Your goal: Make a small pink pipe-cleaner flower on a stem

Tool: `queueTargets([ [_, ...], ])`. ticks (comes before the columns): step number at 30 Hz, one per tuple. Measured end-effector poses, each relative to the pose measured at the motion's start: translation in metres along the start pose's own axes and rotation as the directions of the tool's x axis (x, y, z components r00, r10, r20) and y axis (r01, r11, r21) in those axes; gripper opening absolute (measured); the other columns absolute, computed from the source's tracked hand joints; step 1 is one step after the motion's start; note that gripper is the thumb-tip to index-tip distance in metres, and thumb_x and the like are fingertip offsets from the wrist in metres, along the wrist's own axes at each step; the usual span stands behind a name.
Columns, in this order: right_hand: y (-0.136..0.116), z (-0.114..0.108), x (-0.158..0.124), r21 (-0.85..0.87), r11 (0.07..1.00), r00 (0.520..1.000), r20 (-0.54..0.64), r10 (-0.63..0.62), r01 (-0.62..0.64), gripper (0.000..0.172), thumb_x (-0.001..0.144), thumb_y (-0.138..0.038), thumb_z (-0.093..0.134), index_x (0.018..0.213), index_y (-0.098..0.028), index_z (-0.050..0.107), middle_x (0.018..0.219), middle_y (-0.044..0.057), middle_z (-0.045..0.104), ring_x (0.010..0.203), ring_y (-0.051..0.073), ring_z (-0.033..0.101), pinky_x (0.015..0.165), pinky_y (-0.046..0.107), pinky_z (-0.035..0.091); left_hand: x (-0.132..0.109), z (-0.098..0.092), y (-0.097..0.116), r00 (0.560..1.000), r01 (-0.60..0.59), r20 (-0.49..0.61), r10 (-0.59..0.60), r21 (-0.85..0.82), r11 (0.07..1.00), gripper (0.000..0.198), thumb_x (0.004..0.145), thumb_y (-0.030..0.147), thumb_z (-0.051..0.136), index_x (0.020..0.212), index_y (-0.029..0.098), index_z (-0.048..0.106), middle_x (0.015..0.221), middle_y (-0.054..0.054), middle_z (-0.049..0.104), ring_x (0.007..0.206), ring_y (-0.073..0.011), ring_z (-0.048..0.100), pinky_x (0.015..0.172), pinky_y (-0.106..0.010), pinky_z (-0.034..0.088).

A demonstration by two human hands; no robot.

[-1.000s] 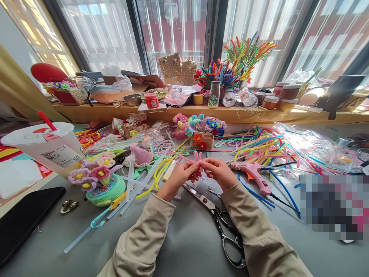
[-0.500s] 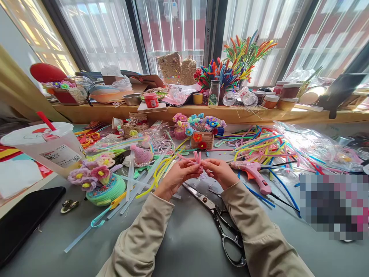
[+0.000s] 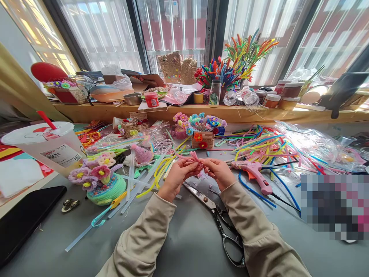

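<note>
Both of my hands meet above the grey table and pinch a short folded pink pipe cleaner (image 3: 194, 157). My left hand (image 3: 178, 176) grips it from the left with thumb and fingers closed. My right hand (image 3: 219, 172) pinches the other side, its fingertips touching the left hand's. The pink loops stick out above and to the left of my fingers. Black-handled scissors (image 3: 219, 222) lie on the table just under my wrists, and a pink glue gun (image 3: 253, 172) lies just to the right of my right hand.
A heap of coloured pipe cleaners (image 3: 262, 148) spreads at the right. A drink cup with a red straw (image 3: 49, 148) and a green knitted pot of flowers (image 3: 100, 181) stand at the left. A black tablet (image 3: 25, 219) lies front left. A small flower basket (image 3: 201, 134) stands behind my hands.
The pink loops have tipped from upright towards the left as my fingers turned the piece. My hands have stayed in the same spot.
</note>
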State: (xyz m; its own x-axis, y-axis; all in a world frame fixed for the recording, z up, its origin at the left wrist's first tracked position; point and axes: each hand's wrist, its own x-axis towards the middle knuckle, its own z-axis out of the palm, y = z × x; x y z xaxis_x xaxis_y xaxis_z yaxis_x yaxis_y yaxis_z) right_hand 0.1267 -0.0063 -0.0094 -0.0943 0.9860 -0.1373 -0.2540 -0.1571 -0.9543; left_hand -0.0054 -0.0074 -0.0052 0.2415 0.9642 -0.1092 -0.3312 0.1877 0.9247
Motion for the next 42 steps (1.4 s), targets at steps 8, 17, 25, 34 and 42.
queueTargets([
  [8, -0.003, -0.012, -0.001, 0.083, 0.981, 0.957, 0.247, 0.151, -0.176, 0.027, 0.057, -0.039, 0.063, 0.057, -0.012, 0.057, 0.049, -0.004, 0.046, 0.042, 0.002, 0.035, 0.04, 0.018, 0.02, -0.004, -0.001, 0.006, 0.985, 0.097, 0.139, -0.104, 0.057, 0.994, 0.022, 0.06, 0.02, 0.064, 0.08, 0.012, 0.06, 0.069, -0.004, 0.064, 0.063, -0.0115, 0.059, 0.062, -0.022, 0.047],
  [17, -0.002, -0.013, -0.003, 0.11, 0.973, 0.936, 0.311, 0.162, -0.205, 0.022, 0.058, -0.033, 0.065, 0.062, -0.012, 0.062, 0.051, -0.003, 0.049, 0.044, 0.001, 0.034, 0.04, 0.016, 0.02, -0.005, -0.001, 0.006, 0.98, 0.114, 0.162, -0.118, 0.034, 0.993, 0.019, 0.06, 0.018, 0.064, 0.078, 0.012, 0.06, 0.066, -0.003, 0.063, 0.062, -0.0101, 0.059, 0.061, -0.02, 0.046],
  [25, -0.001, -0.011, -0.003, 0.106, 0.984, 0.94, 0.325, 0.102, -0.143, 0.023, 0.057, -0.034, 0.065, 0.064, -0.012, 0.063, 0.055, -0.001, 0.052, 0.045, 0.002, 0.035, 0.041, 0.017, 0.022, -0.005, -0.002, 0.006, 0.98, 0.131, 0.149, -0.132, 0.016, 0.991, 0.016, 0.061, 0.017, 0.063, 0.076, 0.012, 0.06, 0.064, -0.003, 0.063, 0.059, -0.0096, 0.059, 0.06, -0.02, 0.047],
  [34, 0.006, -0.007, 0.0, 0.102, 0.995, 0.953, 0.302, -0.032, 0.001, 0.028, 0.056, -0.041, 0.063, 0.065, -0.015, 0.058, 0.055, -0.003, 0.049, 0.045, 0.003, 0.033, 0.042, 0.019, 0.018, -0.005, -0.001, 0.007, 0.988, 0.123, 0.094, -0.119, -0.028, 0.992, 0.016, 0.059, 0.015, 0.064, 0.074, 0.011, 0.06, 0.064, -0.003, 0.063, 0.058, -0.0089, 0.058, 0.059, -0.019, 0.046],
  [42, 0.003, -0.005, 0.0, 0.031, 0.998, 0.959, 0.276, -0.066, 0.06, 0.027, 0.06, -0.041, 0.06, 0.064, -0.015, 0.054, 0.053, -0.004, 0.047, 0.044, 0.004, 0.033, 0.041, 0.02, 0.016, -0.004, 0.0, 0.006, 0.996, 0.047, 0.072, -0.048, 0.009, 0.999, 0.02, 0.06, 0.019, 0.064, 0.077, 0.011, 0.058, 0.067, -0.004, 0.062, 0.061, -0.0103, 0.058, 0.063, -0.022, 0.046],
])
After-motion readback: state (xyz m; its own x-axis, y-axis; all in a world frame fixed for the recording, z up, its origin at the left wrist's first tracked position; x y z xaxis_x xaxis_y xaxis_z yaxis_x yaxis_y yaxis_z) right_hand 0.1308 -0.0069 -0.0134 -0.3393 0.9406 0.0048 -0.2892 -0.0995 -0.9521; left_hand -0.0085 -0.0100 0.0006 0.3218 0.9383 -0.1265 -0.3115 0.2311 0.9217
